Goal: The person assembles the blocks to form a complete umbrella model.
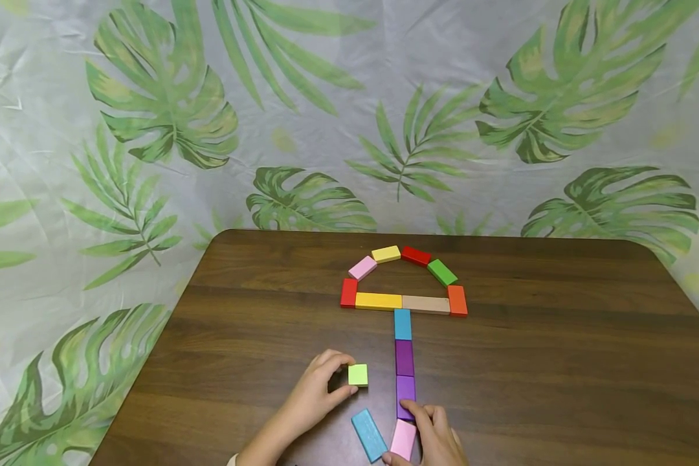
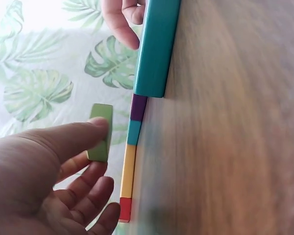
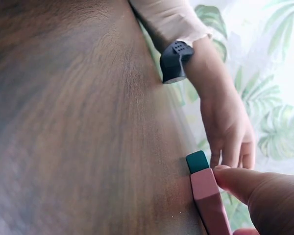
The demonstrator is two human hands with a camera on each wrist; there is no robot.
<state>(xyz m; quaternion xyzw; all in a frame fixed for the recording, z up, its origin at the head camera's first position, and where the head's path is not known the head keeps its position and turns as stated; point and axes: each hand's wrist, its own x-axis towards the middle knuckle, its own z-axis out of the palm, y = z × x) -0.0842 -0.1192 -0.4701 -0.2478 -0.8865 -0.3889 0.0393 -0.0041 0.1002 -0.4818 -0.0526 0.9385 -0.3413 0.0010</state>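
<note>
My left hand (image 1: 314,395) pinches a light green block (image 1: 358,375) between thumb and fingers, left of the column of blocks. In the left wrist view the green block (image 2: 99,132) appears held off the table. My right hand (image 1: 437,437) holds a pink block (image 1: 404,440) by its two ends, thumb at the near end and index finger at the far end, over the edge of a purple block (image 1: 406,391). Between the hands lies a blue block (image 1: 369,435), slanted, its near end close to the right thumb.
Above the purple block run a darker purple block (image 1: 404,358) and a blue block (image 1: 402,323). They meet a row with a yellow block (image 1: 378,301) and a tan block (image 1: 425,305). Several coloured blocks arch behind it on the brown table (image 1: 559,349). A leaf-patterned cloth (image 1: 326,142) hangs behind.
</note>
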